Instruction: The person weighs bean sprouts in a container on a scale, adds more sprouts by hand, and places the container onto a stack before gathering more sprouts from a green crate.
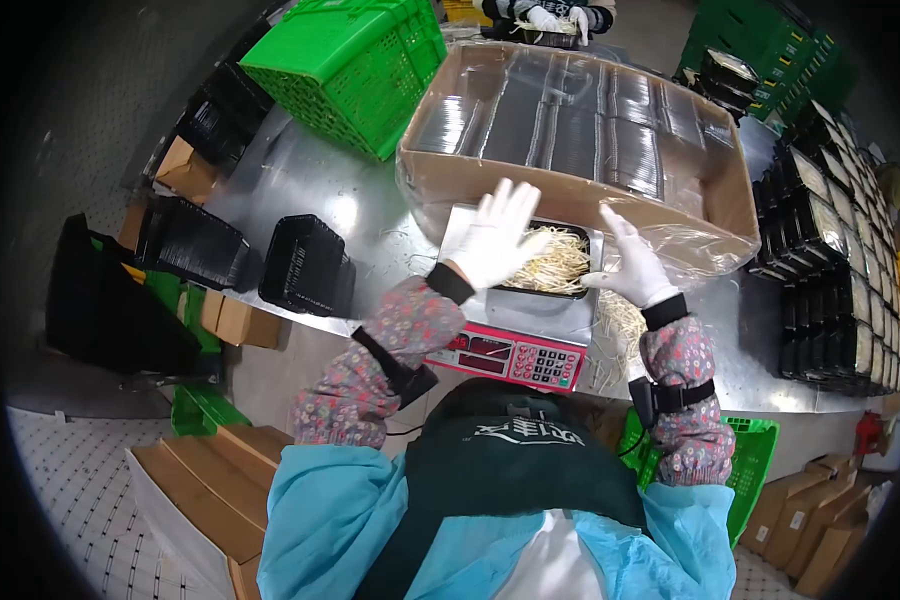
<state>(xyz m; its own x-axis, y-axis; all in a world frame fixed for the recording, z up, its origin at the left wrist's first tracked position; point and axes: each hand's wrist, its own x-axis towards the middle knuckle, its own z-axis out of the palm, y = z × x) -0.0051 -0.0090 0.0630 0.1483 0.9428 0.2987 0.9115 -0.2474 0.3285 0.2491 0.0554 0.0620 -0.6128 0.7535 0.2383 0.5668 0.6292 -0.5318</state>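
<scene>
A black plastic tray [542, 292] filled with bean sprouts [553, 262] sits on the metal platform of a red digital scale [510, 356]. My left hand [495, 238], in a white glove, has its fingers stretched out at the left side of the tray, the thumb over the sprouts. On the other side, my right hand [634, 264], also gloved, is open, with its thumb close to the tray's right edge. Loose bean sprouts [622, 330] lie on the table below my right hand.
A carton [570, 180] of stacked clear lids stands behind the scale, a green crate [355, 70] to its left. Stacked black trays [305, 265] are on the left; several piles of packed trays [830, 270] rise on the right. Another person's gloved hands [560, 20] work at the far side.
</scene>
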